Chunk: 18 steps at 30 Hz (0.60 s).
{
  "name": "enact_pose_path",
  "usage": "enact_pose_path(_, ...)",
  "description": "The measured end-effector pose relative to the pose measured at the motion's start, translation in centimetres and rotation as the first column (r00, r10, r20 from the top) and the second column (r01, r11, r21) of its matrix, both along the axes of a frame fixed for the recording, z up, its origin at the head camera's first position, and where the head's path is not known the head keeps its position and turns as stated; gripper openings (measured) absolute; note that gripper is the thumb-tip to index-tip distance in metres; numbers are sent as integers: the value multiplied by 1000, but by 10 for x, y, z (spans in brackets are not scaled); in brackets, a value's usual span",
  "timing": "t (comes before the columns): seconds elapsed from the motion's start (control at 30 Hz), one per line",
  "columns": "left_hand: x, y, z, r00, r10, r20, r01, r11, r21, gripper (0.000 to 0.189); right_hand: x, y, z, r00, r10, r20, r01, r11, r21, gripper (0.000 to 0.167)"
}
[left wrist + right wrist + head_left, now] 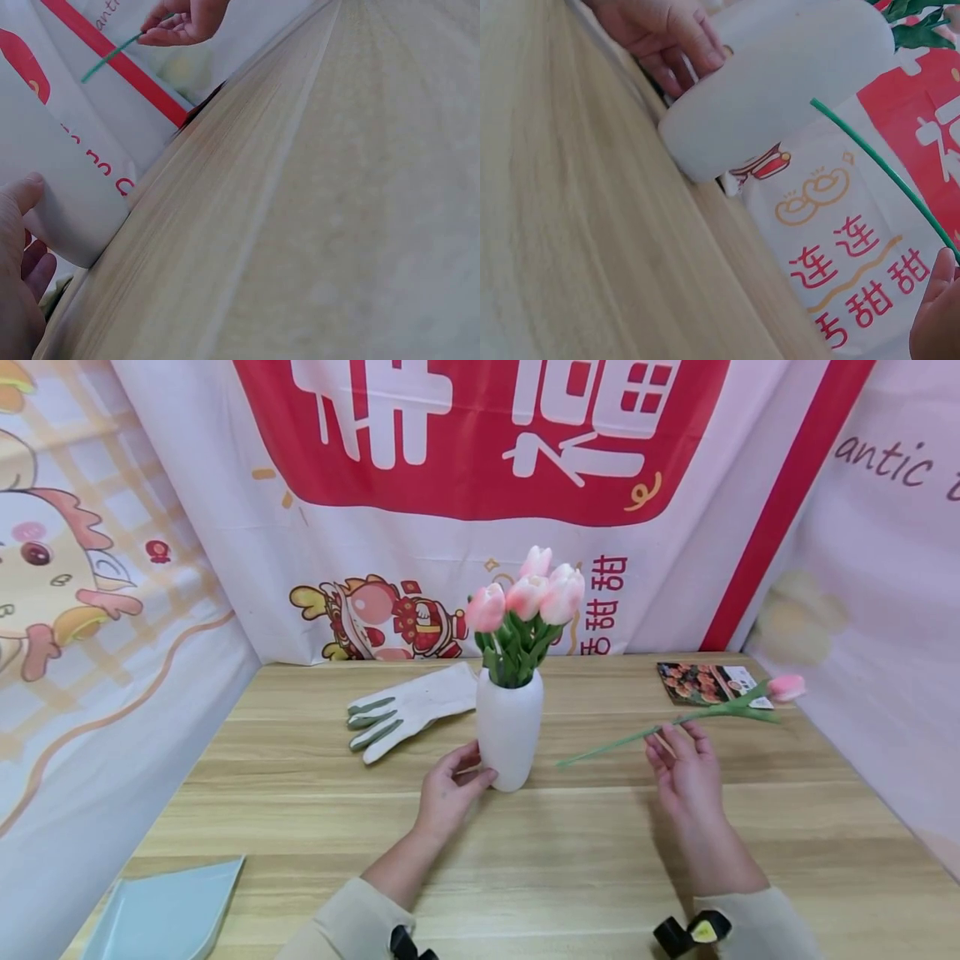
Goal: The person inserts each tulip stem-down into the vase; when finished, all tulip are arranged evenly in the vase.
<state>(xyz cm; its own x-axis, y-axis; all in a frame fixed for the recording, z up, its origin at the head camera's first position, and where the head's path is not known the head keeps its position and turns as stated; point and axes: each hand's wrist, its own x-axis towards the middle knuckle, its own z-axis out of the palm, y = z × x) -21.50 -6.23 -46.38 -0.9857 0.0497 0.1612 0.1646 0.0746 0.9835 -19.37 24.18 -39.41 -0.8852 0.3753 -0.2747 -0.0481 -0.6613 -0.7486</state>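
A white vase (510, 735) stands upright on the wooden table, holding several pink-and-white artificial tulips (527, 597) with green leaves. My left hand (447, 789) grips the lower left side of the vase, thumb in front and fingers behind. To the right, my right hand (686, 768) pinches the green stem of a single pink tulip (786, 688) above the table. Its bloom points right and the bare stem end points left, toward the vase. In the right wrist view the green stem (889, 172) slants past the vase (795, 82), apart from it.
A white glove with grey-green fingers (412, 703) lies left of the vase, partly behind it. At the back right lies a flower-printed card (697, 683), overlapped by the tulip in the head view. A light blue dustpan (168, 910) sits at the front left. Printed cloths (480, 535) surround the table.
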Motion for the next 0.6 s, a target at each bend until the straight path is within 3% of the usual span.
enact_pose_path(0.33, 0, 0, 2, 1000, 5, -6, -5, 1000, -7, 49, 1, -14, 25, 982, -113, -150, 91, 985, -147, 37)
enact_pose_path(0.6, -1, 0, 0, 1000, -1, -12, 1, 1000, 2, 49, 5, -34, 51, 958, -165, -235, 124, 976, -180, 28)
